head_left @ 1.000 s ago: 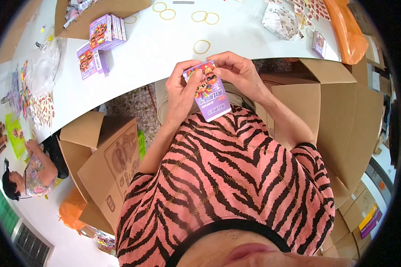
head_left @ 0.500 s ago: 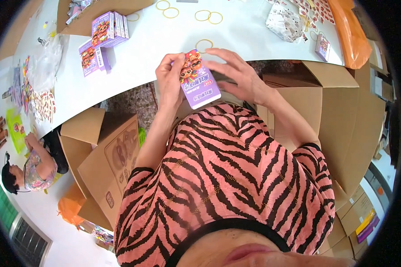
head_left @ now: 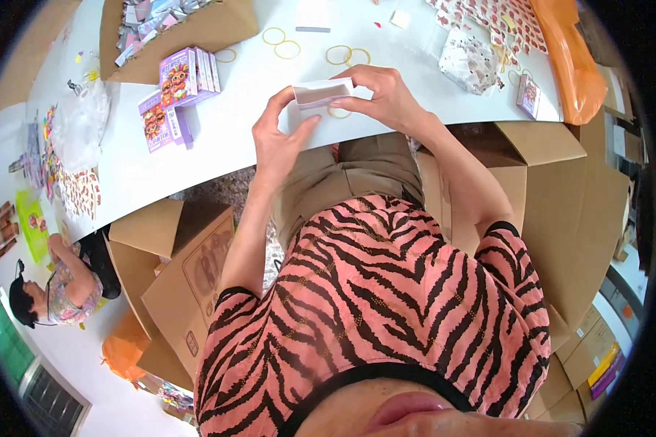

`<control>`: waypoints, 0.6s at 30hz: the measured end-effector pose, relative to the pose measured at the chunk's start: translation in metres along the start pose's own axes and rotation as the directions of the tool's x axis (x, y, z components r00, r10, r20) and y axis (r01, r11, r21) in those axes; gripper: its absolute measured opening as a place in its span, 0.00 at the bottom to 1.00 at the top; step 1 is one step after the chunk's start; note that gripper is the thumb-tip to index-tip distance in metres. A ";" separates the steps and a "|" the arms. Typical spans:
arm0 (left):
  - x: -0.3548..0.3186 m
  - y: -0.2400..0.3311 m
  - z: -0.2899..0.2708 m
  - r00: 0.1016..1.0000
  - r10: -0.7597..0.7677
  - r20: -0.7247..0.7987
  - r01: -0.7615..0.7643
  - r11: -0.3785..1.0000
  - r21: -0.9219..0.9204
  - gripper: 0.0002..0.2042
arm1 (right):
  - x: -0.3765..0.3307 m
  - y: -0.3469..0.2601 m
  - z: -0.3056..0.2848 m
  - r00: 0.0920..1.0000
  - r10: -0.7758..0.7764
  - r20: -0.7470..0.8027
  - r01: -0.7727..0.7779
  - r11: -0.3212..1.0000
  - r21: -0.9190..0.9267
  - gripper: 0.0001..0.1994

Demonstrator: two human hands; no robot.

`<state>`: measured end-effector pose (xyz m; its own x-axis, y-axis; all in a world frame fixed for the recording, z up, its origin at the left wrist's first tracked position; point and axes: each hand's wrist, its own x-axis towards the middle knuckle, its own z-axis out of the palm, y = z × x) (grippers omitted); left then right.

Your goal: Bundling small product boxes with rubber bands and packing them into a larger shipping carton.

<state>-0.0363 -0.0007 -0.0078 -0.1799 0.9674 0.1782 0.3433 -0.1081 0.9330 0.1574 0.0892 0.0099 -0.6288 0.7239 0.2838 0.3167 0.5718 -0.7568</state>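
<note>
A small white-and-purple cardboard box [head_left: 323,94] is up over the table's front edge, squared open with its hollow end facing me. My right hand [head_left: 383,98] pinches its right end, thumb below and fingers above. At the left end, my left hand [head_left: 275,142] rests its index finger against the corner, its thumb held away beneath. A yellow rubber band [head_left: 338,113] lies on the table just below the box, partly hidden by my right thumb. To the left, several printed purple boxes [head_left: 178,79] stand stacked, with another purple box [head_left: 155,124] lying in front of them.
An open carton [head_left: 186,36] of folded pieces stands at the back left. More rubber bands [head_left: 286,49] lie farther back. A clear plastic bag [head_left: 468,64], a small box [head_left: 528,96] and orange plastic [head_left: 572,65] sit at right. Large cartons [head_left: 565,211] flank me. Another person [head_left: 69,284] is at far left.
The flat purple box has been opened into a hollow shape and lifted from my lap to over the table edge. Both hands moved with it, and my right fingers closed on it.
</note>
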 end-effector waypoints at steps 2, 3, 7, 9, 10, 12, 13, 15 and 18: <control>0.007 -0.012 -0.007 1.000 -0.012 -0.019 0.013 0.999 0.041 0.19 | 0.008 0.007 0.009 0.999 -0.033 0.024 0.032 0.999 0.035 0.15; 0.011 -0.016 -0.010 0.999 -0.040 0.009 0.039 0.993 0.111 0.17 | 0.010 0.012 0.015 0.999 -0.043 0.025 0.042 0.999 0.032 0.15; 0.012 -0.038 -0.006 0.997 -0.077 0.016 0.074 0.987 0.140 0.11 | 0.016 0.019 0.025 0.997 -0.014 0.073 0.011 0.999 0.044 0.15; 0.012 -0.042 -0.004 0.995 -0.095 0.006 0.094 0.992 0.082 0.10 | 0.019 0.017 0.022 0.986 0.076 0.148 -0.076 0.997 -0.006 0.15; 0.011 -0.044 -0.005 0.996 -0.087 0.008 0.087 0.993 0.075 0.10 | 0.021 0.015 0.021 0.987 0.076 0.144 -0.075 0.997 -0.016 0.15; 0.012 -0.049 -0.003 0.999 -0.045 -0.009 0.045 0.993 0.113 0.11 | 0.024 0.012 0.016 0.978 0.085 0.192 -0.108 0.988 0.109 0.16; 0.016 -0.052 0.001 0.999 -0.036 -0.008 0.037 0.994 0.099 0.11 | 0.027 0.015 0.011 0.978 0.090 0.190 -0.109 0.990 0.093 0.16; 0.025 -0.056 0.008 0.984 -0.078 -0.161 0.068 0.995 -0.066 0.11 | 0.035 0.024 0.002 0.981 0.061 0.185 -0.088 0.986 0.144 0.19; 0.038 -0.058 0.011 0.981 -0.062 -0.186 0.041 0.993 -0.115 0.11 | 0.043 0.043 -0.015 0.984 0.145 0.102 -0.154 0.985 0.084 0.21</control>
<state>-0.0526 0.0449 -0.0589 -0.3687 0.9129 0.1750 0.2272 -0.0941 0.9693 0.1547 0.1507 -0.0011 -0.6454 0.7560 0.1091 0.3493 0.4191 -0.8380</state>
